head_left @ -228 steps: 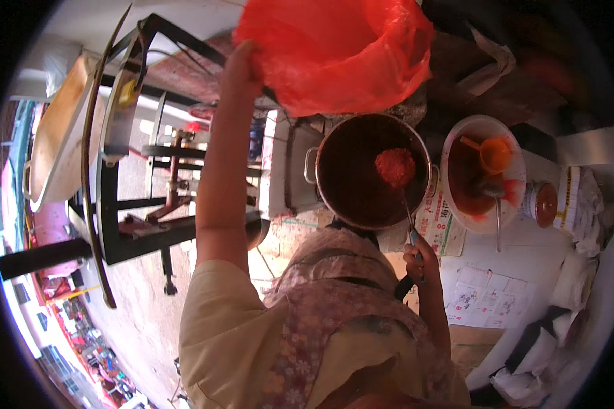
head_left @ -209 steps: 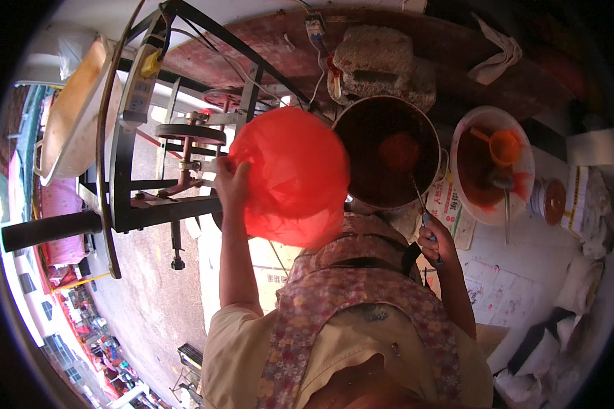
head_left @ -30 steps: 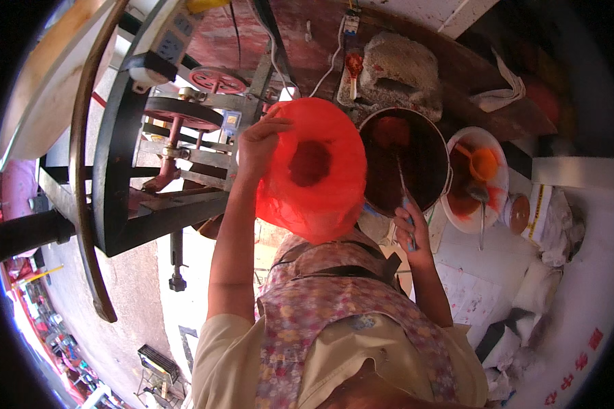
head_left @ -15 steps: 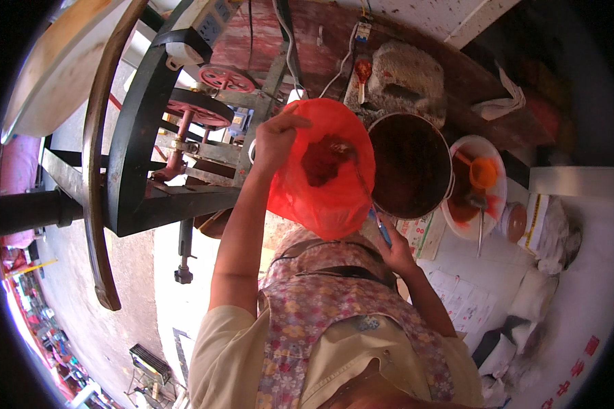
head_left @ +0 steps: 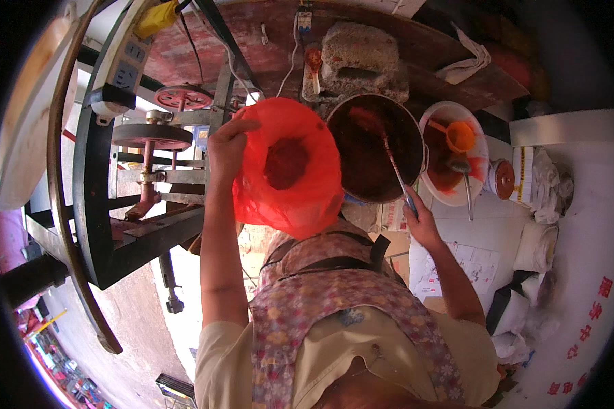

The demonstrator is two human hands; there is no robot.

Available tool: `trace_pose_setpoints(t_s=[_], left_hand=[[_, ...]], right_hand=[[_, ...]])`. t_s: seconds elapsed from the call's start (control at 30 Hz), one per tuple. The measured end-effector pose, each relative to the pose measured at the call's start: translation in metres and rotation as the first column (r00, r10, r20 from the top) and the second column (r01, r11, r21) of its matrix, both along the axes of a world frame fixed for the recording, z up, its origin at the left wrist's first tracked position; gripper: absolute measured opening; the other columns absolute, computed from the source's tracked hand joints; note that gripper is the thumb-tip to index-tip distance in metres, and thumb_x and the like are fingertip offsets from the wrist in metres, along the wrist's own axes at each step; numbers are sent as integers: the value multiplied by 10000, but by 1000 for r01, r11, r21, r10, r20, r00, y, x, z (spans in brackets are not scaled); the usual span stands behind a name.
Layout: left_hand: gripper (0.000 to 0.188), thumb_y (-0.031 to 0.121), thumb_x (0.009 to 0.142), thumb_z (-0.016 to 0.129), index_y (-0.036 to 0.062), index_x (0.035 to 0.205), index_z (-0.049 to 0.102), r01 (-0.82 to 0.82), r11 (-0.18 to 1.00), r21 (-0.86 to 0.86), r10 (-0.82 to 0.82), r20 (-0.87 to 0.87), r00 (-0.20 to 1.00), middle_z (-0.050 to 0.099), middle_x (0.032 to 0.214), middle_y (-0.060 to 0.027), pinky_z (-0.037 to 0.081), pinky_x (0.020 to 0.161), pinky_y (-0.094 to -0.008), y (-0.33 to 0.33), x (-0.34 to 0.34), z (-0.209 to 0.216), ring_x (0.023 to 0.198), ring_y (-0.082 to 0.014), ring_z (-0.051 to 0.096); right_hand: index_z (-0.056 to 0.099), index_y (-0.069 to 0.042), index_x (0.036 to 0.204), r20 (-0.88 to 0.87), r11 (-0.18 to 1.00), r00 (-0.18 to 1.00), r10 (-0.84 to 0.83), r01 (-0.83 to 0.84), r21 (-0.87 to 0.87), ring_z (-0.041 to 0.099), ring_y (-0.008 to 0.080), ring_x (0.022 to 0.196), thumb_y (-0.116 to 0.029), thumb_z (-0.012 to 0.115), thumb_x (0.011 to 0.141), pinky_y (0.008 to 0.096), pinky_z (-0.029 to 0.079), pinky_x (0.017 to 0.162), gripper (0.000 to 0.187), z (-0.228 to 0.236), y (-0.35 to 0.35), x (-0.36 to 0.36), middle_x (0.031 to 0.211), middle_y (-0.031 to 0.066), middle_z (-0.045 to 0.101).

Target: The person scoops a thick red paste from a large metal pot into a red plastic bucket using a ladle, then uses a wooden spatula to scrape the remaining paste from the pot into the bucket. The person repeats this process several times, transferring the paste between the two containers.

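My left hand (head_left: 228, 144) is closed on the rim of a red plastic bag (head_left: 300, 211), which hangs wide at the mouth. Inside the bag lies a dark red mass (head_left: 286, 163). My right hand (head_left: 419, 219) grips the blue handle of a long ladle (head_left: 393, 162), whose far end dips into the large round pot (head_left: 417, 129) beside the bag. Dark reddish-brown contents fill the pot, and a redder patch shows around the ladle's head, which I cannot make out clearly.
Right of the pot, a white basin (head_left: 481, 123) holds red liquid, an orange scoop (head_left: 461, 138) and a metal-handled ladle (head_left: 468, 194). Behind stand a rough stone block (head_left: 361, 51) and a red-stained spoon (head_left: 315, 71). A dark metal frame with wheels (head_left: 153, 136) rises at left.
The ladle has moved from inside the red bag rightward into the pot, carried by my right hand. My left hand still holds the bag, and the view has shifted.
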State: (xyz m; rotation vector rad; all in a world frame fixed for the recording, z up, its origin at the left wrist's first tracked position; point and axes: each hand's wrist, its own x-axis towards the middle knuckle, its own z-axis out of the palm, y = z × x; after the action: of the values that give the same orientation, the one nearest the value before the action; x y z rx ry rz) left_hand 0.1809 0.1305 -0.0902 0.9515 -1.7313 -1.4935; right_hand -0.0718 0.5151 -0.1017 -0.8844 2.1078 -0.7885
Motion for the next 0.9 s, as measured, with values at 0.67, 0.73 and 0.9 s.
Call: trace_pose_setpoints(t_s=[0.67,0.73,0.9], left_hand=[[388,-154,693,416,13,866,720,-34,996,-83,43,114,993,705,918,-95,425,984,-314,2,-3,19,1237,-233,527],[391,-159,691,416,11,864,721,-63,997,-54,68,104,992,706,912,-97,428,982,-310,3,-4,19,1234,-232,530],[399,-163,681,418,6,871,726,-44,995,-86,48,45,998,707,894,-95,434,978,-294,4,-6,18,1227,-234,535]], right_hand=[[303,-69,1448,-151,900,893,424,-397,181,528,439,1132,-80,474,891,458,448,954,582,-180,-94,-54,1287,293,494],[327,-71,1436,-173,832,818,548,-514,207,514,427,1152,-76,480,889,454,446,961,568,-203,-90,-53,1314,278,475],[379,-85,1411,259,772,871,417,-490,405,633,284,682,-190,502,928,394,522,606,509,-207,-108,-64,1103,196,613]])
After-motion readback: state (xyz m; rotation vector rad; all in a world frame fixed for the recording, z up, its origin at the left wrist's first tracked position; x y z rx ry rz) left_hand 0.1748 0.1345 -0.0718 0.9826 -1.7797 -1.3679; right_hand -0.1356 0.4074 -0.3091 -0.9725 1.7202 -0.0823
